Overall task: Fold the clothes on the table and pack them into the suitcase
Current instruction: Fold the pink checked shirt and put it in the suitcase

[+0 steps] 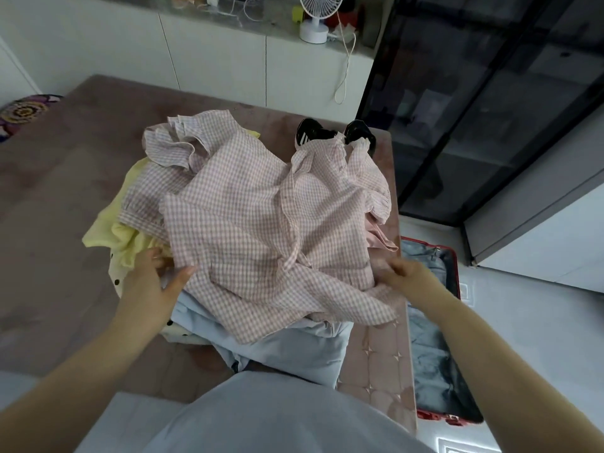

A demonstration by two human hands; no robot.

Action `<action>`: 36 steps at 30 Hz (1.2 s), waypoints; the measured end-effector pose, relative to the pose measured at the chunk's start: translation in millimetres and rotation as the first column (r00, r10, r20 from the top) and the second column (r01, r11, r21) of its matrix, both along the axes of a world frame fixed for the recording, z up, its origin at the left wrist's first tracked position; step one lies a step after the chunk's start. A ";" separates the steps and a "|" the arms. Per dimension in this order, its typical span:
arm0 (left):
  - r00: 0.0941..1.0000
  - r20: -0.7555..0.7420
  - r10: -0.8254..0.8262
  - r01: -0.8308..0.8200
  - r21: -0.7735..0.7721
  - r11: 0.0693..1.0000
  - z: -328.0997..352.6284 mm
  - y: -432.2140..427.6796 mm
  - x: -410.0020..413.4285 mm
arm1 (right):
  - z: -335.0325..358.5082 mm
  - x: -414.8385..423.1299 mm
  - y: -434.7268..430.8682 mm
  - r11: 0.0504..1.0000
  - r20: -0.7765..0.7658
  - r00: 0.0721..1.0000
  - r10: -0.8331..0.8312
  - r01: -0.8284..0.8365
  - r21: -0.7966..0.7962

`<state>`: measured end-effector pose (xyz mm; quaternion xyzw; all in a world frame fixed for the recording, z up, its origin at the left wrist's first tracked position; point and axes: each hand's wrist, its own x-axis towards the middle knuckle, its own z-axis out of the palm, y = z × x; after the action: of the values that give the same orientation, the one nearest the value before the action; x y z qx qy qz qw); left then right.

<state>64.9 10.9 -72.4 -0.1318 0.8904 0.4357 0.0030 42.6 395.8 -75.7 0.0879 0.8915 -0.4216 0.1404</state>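
The dress [261,223] lay spread over the pile on the table [65,191], its near hem between both hands. The left hand [150,279] pinched the hem's left corner, thumb on top. The right hand [403,271], slightly blurred, curled its fingers into the right corner. The suitcase [431,354] lay open on the floor beside the table, showing only grey lining.

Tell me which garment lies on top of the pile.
The pink checked dress; the yellow top and the pale blue garment lie beneath it.
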 end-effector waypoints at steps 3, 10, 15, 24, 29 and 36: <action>0.999 -0.007 -0.051 0.051 0.051 0.997 7.2 8.2 -5.5 | 21.9 8.9 6.5 0.871 -0.052 0.932 -0.358 0.313 -0.380; 0.979 -0.185 0.082 -0.048 0.182 0.982 54.2 8.4 -11.5 | 32.1 38.3 34.9 0.775 0.090 0.827 -0.555 0.553 -0.306; 0.992 -0.002 -0.126 0.125 0.136 0.983 57.3 -9.6 -13.2 | -4.7 61.2 38.5 0.925 0.103 0.986 -0.132 0.086 0.370; 0.929 0.189 -0.317 0.353 -0.204 0.913 18.5 0.6 16.1 | -22.7 51.3 -28.6 0.886 0.037 0.999 0.011 -0.027 0.463; 0.967 0.165 -0.192 0.226 -0.215 0.950 30.2 -4.3 2.8 | 13.2 16.3 -103.9 0.889 -0.253 0.892 0.374 -0.267 0.373; 0.997 -0.075 0.003 -0.018 -0.211 0.977 30.7 -45.6 -37.2 | 8.7 -16.2 -174.6 0.680 -0.059 0.829 0.557 -0.414 0.604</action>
<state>27.8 -34.7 -41.7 -0.1198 0.9305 0.3430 -0.0465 26.4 221.2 -67.0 -0.1670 0.9759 -0.0910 0.1073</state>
